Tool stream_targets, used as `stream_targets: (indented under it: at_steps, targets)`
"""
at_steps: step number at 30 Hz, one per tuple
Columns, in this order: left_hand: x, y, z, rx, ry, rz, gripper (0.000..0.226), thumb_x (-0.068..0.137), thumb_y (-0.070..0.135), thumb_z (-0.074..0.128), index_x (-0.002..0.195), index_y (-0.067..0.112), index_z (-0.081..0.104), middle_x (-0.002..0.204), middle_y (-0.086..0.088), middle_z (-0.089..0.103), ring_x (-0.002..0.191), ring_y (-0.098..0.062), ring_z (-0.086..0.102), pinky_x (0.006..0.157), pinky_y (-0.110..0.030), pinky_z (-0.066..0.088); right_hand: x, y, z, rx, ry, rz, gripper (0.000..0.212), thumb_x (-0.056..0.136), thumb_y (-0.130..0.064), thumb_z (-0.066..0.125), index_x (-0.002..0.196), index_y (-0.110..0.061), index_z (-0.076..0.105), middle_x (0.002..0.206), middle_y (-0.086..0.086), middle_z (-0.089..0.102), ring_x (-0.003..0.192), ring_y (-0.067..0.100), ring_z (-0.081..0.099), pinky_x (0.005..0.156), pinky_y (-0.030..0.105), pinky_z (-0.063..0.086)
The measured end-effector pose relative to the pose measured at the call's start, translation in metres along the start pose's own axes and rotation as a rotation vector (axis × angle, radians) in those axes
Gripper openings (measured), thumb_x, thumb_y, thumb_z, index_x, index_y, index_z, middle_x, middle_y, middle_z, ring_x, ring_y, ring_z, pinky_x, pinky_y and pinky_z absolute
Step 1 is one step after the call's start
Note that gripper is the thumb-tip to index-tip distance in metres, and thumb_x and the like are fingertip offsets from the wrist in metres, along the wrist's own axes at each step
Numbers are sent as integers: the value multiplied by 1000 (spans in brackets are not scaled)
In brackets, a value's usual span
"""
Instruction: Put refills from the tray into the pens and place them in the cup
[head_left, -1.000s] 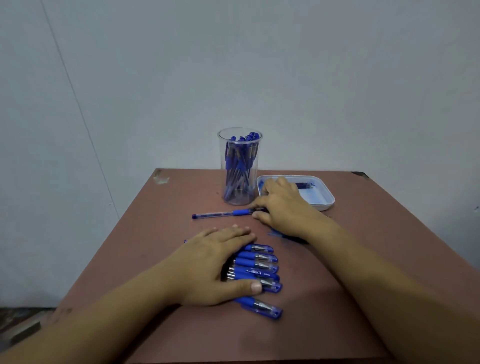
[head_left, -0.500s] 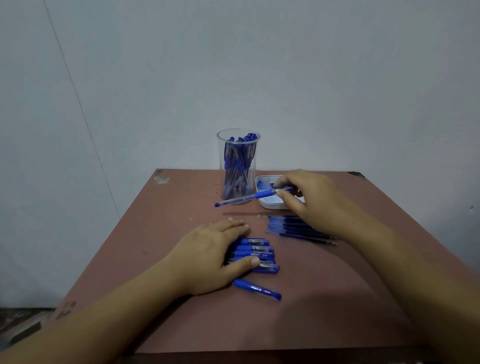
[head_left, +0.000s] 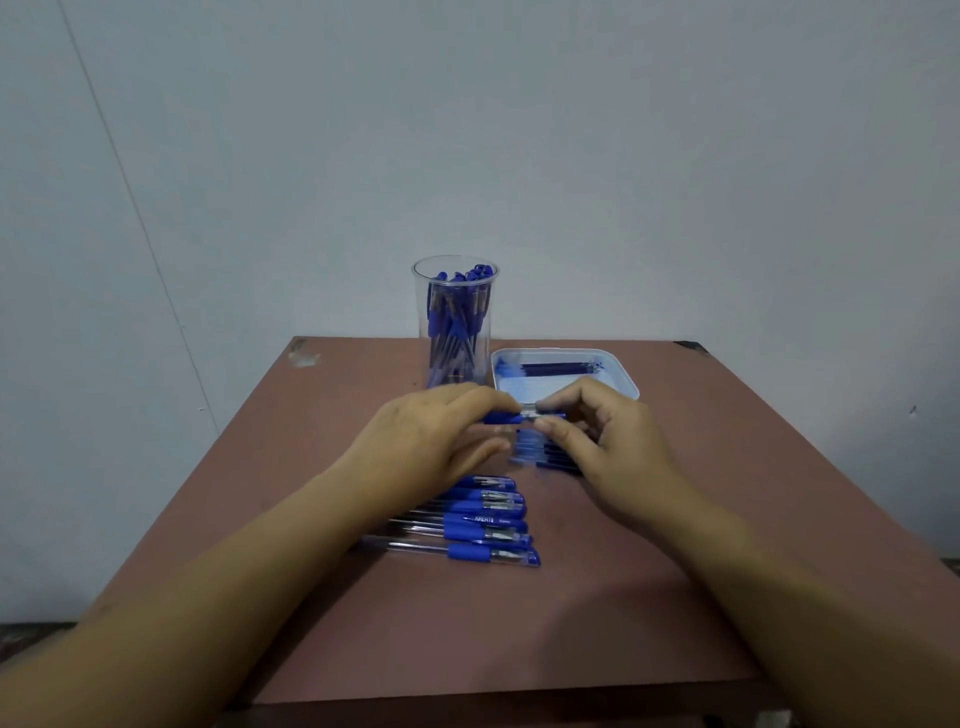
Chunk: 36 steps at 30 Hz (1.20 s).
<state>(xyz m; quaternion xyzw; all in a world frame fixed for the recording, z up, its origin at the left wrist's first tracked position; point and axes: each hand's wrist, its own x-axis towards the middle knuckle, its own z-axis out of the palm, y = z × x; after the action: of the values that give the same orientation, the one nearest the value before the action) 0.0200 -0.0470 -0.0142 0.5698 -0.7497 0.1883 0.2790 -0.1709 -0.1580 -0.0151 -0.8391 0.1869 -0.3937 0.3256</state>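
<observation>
- The left hand (head_left: 441, 431) is hovering above the middle of the counter (head_left: 701, 571), its thumb and curled fingers pinching the blue grip section of a pen (head_left: 506, 418).
- The right hand (head_left: 608, 441) is facing it from the right, its thumb and forefinger pinching the other end of the same pen, with the remaining fingers curled loosely behind.
- The pen is being held level between the two hands, running left to right, clear of the counter. A short silvery part is showing between the two sets of fingertips.
- A tall clear cup (head_left: 456, 322) is standing upright at the far edge of the counter, just beyond the left hand, packed with blue pens.
- A white tray (head_left: 618, 366) is sitting just to the right of the cup, beyond the right hand. Dark blue refills (head_left: 556, 368) are lying along its far side.
- A row of pens (head_left: 478, 525) is lying side by side on the counter near the person, under the left forearm, their blue tips pointing right.
- A cluster of blue sticks (head_left: 537, 453) is lying on the counter beneath the hands. It is too blurred to tell whether they are pens or refills.
- A plain pale wall (head_left: 623, 156) is rising behind the counter.
</observation>
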Motion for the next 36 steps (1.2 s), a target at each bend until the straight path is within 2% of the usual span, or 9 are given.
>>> stream_targets:
  at_steps: [3, 8, 12, 14, 16, 21, 26, 32, 36]
  targets:
    - [-6, 1, 5, -72, 62, -29, 31, 97, 42, 50, 116, 23, 66, 102, 11, 70, 80, -4, 64, 64, -27, 55, -1, 1, 1, 25, -27, -5, 9, 87, -21, 69, 91, -27, 65, 84, -19, 67, 69, 2, 60, 63, 12, 45]
    - [-13, -5, 7, -133, 45, -72, 26, 94, 29, 55, 118, 27, 65, 102, 13, 68, 85, -4, 63, 70, -25, 54, 0, 5, 3, -42, -52, -35, 7, 84, -36, 67, 89, -36, 63, 78, -5, 66, 68, 15, 59, 63, 28, 51]
    - [-15, -4, 8, -139, 23, -97, 28, 94, 29, 52, 119, 28, 64, 100, 13, 67, 85, -4, 61, 70, -26, 54, -1, 5, 3, -106, -55, -91, 19, 86, -27, 69, 85, -43, 57, 84, -16, 66, 73, 10, 62, 64, 21, 50]
    - [-15, -2, 7, -156, 6, -103, 29, 94, 31, 49, 120, 31, 61, 101, 12, 67, 85, -6, 62, 70, -30, 55, -1, 5, 3, -133, -47, -112, 23, 86, -22, 70, 85, -41, 58, 82, -20, 66, 76, 5, 63, 66, 17, 50]
    - [-15, 1, 7, -164, -16, -106, 28, 94, 34, 46, 121, 35, 56, 103, 11, 68, 86, -9, 64, 69, -35, 56, -2, 7, 3, -158, -34, -140, 20, 86, -18, 71, 87, -34, 61, 81, -21, 65, 79, 4, 64, 69, 19, 51]
    - [-16, 5, 5, -149, -42, -124, 30, 92, 39, 40, 121, 41, 50, 103, 10, 70, 85, -13, 66, 68, -39, 57, -2, 10, 3, -181, -53, -158, 16, 86, -18, 71, 90, -31, 63, 84, -25, 63, 82, 2, 63, 70, 18, 50]
    - [-13, 9, 4, -191, -84, -154, 34, 93, 30, 47, 125, 43, 46, 104, 10, 70, 86, -12, 64, 70, -38, 55, -2, 10, 2, -193, -59, -157, 9, 87, -18, 69, 91, -25, 65, 84, -24, 63, 80, 3, 62, 68, 21, 50]
    - [-13, 10, 4, -225, -145, -163, 38, 95, 26, 46, 131, 36, 56, 109, 12, 69, 90, -11, 62, 73, -38, 54, -2, 7, -1, -182, -82, -135, 8, 87, -18, 69, 87, -24, 65, 81, -26, 63, 80, 3, 62, 69, 24, 50]
    - [-16, 4, 1, -239, -174, -191, 45, 96, 15, 51, 134, 40, 55, 112, 15, 68, 88, 2, 56, 78, -27, 52, -1, 15, -8, -185, -40, -131, 4, 84, -20, 67, 84, -24, 66, 81, -23, 65, 78, 5, 63, 69, 27, 51]
